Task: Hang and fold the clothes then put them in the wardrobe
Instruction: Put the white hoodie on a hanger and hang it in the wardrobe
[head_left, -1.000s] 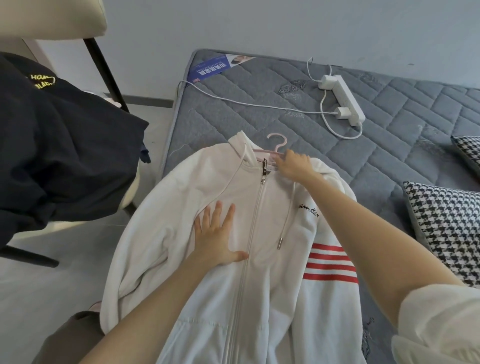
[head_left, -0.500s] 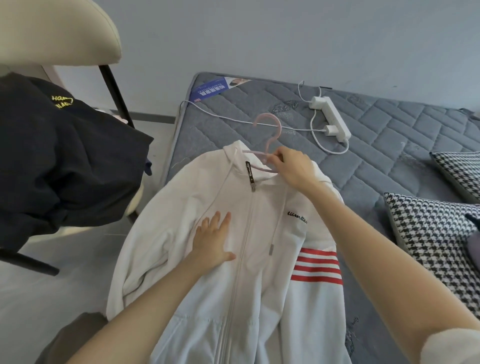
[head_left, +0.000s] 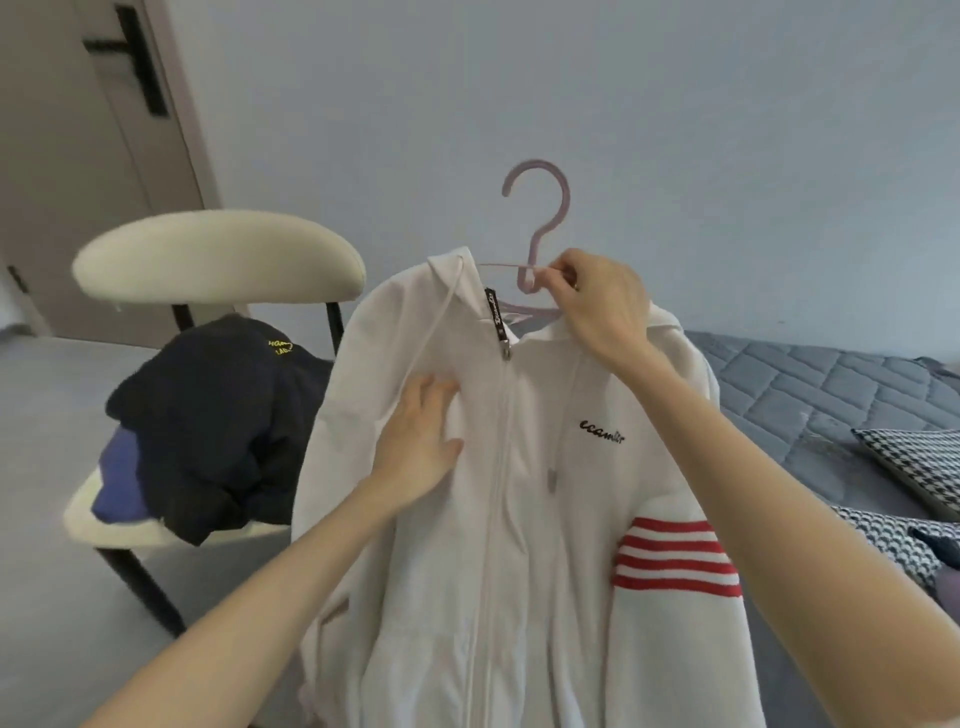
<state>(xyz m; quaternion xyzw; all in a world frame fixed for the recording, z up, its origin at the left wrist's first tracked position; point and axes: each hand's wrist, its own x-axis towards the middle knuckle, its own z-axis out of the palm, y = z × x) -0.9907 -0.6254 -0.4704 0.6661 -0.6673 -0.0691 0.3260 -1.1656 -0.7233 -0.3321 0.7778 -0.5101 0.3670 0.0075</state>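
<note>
Hoodie: the white zip hoodie (head_left: 519, 519) hangs upright in front of the person, zipped shut, with red stripes across one sleeve. Its hem runs out of the bottom of the view, so I cannot tell whether it is off the bed.
Hanger: the pale pink hanger (head_left: 540, 218) sits inside the shoulders, with its hook standing free above the collar and curling to the left.
Right hand: the right hand (head_left: 597, 306) pinches the hanger at the base of the hook, beside the collar, and appears to carry the whole weight.
Left hand: the left hand (head_left: 421, 436) lies flat on the chest panel just left of the zip, fingers straight. It presses the cloth and grips nothing.
Hands together: well apart, the right one high at the neck and the left one lower on the front.
Key relation: the garment's long axis runs straight down from the hook. The hook is directly above the right hand, so that hand is nearer and would guide it onto a rail.
Step, as I judge it: hanging looks finished and the carry to the wardrobe comes next — no wardrobe is in view.
Risk: a one-point pinch may let the hoodie swing or slip off a shoulder.
Left of it: a cream chair (head_left: 218, 260) holds a heap of dark clothes (head_left: 218, 415), not yet dealt with.
Right of it: a grey quilted bed (head_left: 810, 384) with houndstooth pillows (head_left: 914, 457).
Behind: a plain wall, and a door (head_left: 78, 156) at the far left.
</note>
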